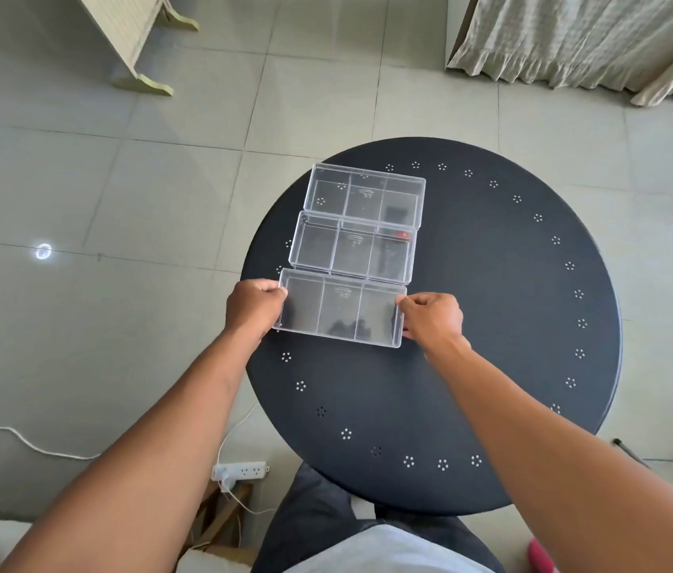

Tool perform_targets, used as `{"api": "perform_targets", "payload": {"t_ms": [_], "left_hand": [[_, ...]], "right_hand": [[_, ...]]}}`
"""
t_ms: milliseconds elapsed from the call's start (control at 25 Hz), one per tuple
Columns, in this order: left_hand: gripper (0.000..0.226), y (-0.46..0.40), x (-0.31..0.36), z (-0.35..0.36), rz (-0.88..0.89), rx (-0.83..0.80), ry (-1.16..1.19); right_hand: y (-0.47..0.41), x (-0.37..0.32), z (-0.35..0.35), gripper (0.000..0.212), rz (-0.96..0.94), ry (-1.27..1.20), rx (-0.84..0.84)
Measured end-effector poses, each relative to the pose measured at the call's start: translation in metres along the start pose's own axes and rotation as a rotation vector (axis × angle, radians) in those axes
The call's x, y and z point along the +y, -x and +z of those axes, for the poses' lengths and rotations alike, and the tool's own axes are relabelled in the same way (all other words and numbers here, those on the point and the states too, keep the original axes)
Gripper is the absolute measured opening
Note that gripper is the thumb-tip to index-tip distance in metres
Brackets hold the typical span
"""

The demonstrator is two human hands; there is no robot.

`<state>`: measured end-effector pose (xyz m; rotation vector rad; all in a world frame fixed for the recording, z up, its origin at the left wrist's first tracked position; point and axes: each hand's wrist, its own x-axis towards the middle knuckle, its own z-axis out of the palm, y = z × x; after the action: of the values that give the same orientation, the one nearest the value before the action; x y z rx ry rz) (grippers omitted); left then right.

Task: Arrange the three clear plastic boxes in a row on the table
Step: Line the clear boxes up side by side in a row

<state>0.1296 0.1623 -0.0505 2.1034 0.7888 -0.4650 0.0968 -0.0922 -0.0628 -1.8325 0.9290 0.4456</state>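
Note:
Three clear plastic boxes, each split into three compartments, lie one behind another on the left part of the round black table point(492, 324). The far box point(364, 192) and the middle box point(353, 248) touch along their long sides. The near box point(341, 310) sits just in front of the middle one. My left hand point(254, 306) grips the near box's left end. My right hand point(432, 318) grips its right end. Whether the near box rests on the table or is slightly lifted, I cannot tell.
The table has rings of small holes near its rim. Tiled floor surrounds it. A white power strip point(240, 471) and cable lie on the floor at lower left. Curtains point(574, 39) hang at upper right, and a cream furniture leg point(149, 82) stands at upper left.

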Motion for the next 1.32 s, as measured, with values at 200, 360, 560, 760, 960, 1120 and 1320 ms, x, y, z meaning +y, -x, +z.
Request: {"api": "perform_targets", "payload": {"t_ms": [200,360,560,760,960,1120,1320], "left_hand": [[0.025,-0.016,0.004,0.004,0.038,-0.053,-0.036],[0.051,-0.023,0.008,0.007,0.107,-0.109,-0.061],[0.040,-0.024,0.012,0.013,0.168,-0.142,0.007],[0.040,-0.020,0.013,0.014,0.208,-0.134,-0.036],[0.034,-0.023,0.012,0.017,0.208,-0.150,-0.048],[0.035,-0.022,0.011,0.017,0.201,-0.168,-0.013],[0.018,-0.022,0.010,0.018,0.183,-0.165,-0.014]], "right_hand": [[-0.003,-0.007,-0.001,0.027,0.034,0.010,0.034],[-0.003,-0.009,-0.001,0.019,-0.058,0.075,0.004],[0.004,-0.013,0.001,0.028,-0.182,0.068,-0.029],[0.002,-0.011,0.002,0.031,-0.192,0.067,-0.010],[-0.005,-0.008,0.002,0.029,-0.163,0.063,0.005],[-0.010,-0.005,0.003,0.019,-0.148,0.082,0.003],[-0.005,-0.009,0.001,0.022,-0.142,0.073,-0.008]]}}
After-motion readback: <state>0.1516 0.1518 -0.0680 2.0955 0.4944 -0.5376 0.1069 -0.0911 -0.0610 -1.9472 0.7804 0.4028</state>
